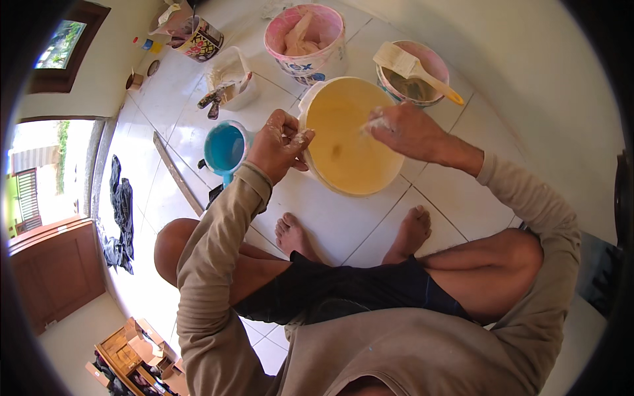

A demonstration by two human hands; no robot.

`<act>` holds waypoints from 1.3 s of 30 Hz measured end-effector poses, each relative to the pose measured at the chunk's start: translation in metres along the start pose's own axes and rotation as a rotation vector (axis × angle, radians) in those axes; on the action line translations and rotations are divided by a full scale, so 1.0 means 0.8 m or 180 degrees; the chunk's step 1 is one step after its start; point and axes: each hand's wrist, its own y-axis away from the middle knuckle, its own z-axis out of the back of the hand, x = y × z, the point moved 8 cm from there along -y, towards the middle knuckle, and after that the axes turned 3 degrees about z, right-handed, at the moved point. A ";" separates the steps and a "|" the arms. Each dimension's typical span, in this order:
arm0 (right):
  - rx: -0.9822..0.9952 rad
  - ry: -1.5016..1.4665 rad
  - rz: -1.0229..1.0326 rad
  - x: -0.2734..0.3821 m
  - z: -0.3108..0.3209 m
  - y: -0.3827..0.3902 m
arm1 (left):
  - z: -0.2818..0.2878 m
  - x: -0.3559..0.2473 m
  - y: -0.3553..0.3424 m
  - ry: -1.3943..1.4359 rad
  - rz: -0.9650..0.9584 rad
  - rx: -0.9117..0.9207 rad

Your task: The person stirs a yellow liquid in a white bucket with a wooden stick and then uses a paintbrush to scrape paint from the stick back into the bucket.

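- White tiled floor point(356, 224): carries the whole setup, vessels grouped beyond the person's bare feet point(294, 236)
- Cream bucket point(350, 175): the vessel being worked; sits ahead of the feet, nearest of the larger vessels, mouth facing up; base hidden; inside pale yellow, depth of contents not readable
- Pink-stained bucket point(333, 61): beyond it, a pale pinkish mass inside, no hand on it
- Smaller bucket point(432, 61): to the right, broad brush point(399, 63) laid across its rim, so brush not in use
- White tub point(246, 99): to the left, dark-handled tool point(214, 98) across its edge, also unused
- Blue-lined pot point(221, 142): just left of the near forearm, set aside
- Left hand point(281, 142): clamped on the cream bucket's left rim, steadying it
- Right hand point(409, 132): over the bucket's right side, fingers drawn together, blurred; unclear whether anything is pinched between them
- White residue point(382, 125) on the right fingers: judged as work under way, unfinished; share remaining not determinable
- Dark spot point(337, 151) inside the bucket: smallest feature, nature unclear
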 end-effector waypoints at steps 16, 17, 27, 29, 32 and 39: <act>0.0090 -0.0117 0.0167 -0.002 -0.010 0.008 | -0.001 0.000 0.000 0.0013 -0.0015 0.0050; -0.0035 0.0042 0.0095 0.000 0.001 0.005 | -0.001 0.000 0.000 0.0029 -0.0010 0.0050; -0.0136 0.0210 -0.0074 0.001 0.009 0.002 | -0.002 0.000 0.001 0.0056 -0.0017 0.0017; 0.0330 0.0820 0.0179 -0.002 -0.014 0.005 | -0.003 -0.002 0.002 0.0050 0.0029 0.0009; 0.0039 0.0117 0.0189 0.001 -0.010 0.010 | -0.003 -0.005 0.003 -0.0054 0.0050 -0.0009; 0.0475 0.0132 -0.0193 -0.009 -0.016 0.012 | -0.002 0.001 0.000 -0.0002 0.0020 0.0017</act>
